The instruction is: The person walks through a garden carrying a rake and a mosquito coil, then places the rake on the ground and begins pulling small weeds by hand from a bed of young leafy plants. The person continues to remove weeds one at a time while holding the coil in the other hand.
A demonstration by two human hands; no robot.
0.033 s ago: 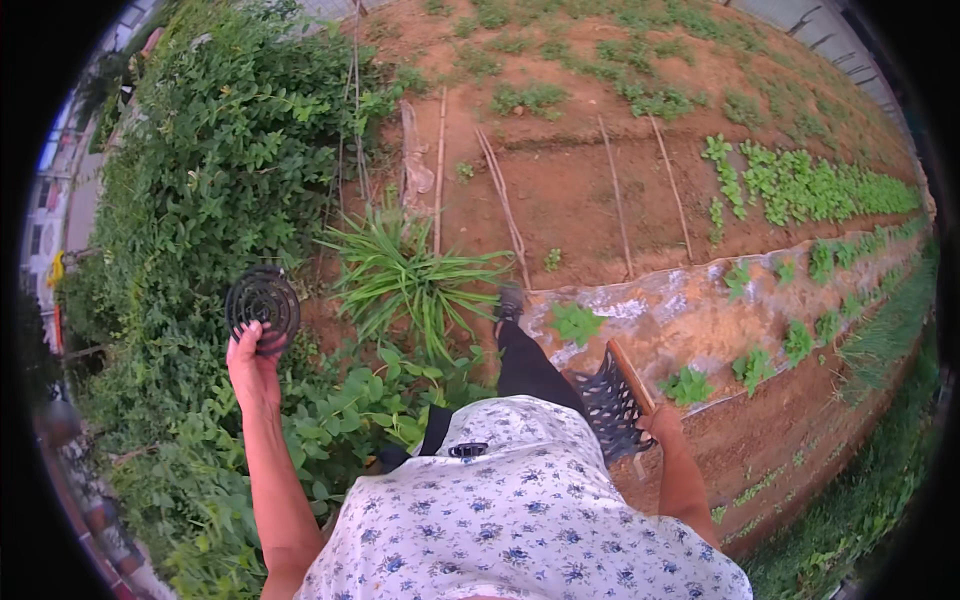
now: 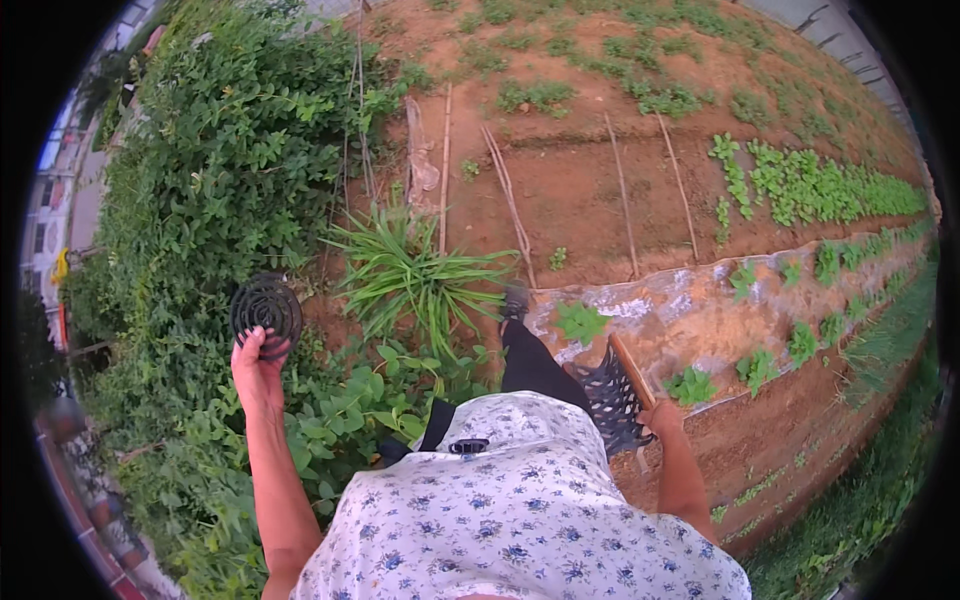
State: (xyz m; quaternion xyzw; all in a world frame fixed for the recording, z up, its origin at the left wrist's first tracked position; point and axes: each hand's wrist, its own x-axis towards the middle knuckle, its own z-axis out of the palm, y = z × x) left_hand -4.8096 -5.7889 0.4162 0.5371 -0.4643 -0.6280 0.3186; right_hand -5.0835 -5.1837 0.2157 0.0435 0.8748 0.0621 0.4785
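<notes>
A black mosquito coil [image 2: 272, 290], flat and spiral, is pinched by its lower edge between the thumb and fingers of my left hand [image 2: 257, 362]. I hold it up beside the dense leafy bushes. At my right side, my right hand [image 2: 660, 415] is closed round the wooden bar [image 2: 628, 368] of what looks like a folding stool. Its dark, open webbing [image 2: 608, 405] hangs next to my leg. Part of the stool is hidden behind my flowered shirt.
Tall green bushes [image 2: 240, 150] fill the left side. Ahead lies a clump of long-leaved grass-like plants [image 2: 425, 275]. Thin sticks [image 2: 620, 195] lie across the brown soil. To the right, a film-covered bed [image 2: 680, 305] carries young plants. My dark shoe [image 2: 515, 300] is beside it.
The whole view has shifted very slightly. Both hands keep the same holds, the left on the mosquito coil and the right on the stool.
</notes>
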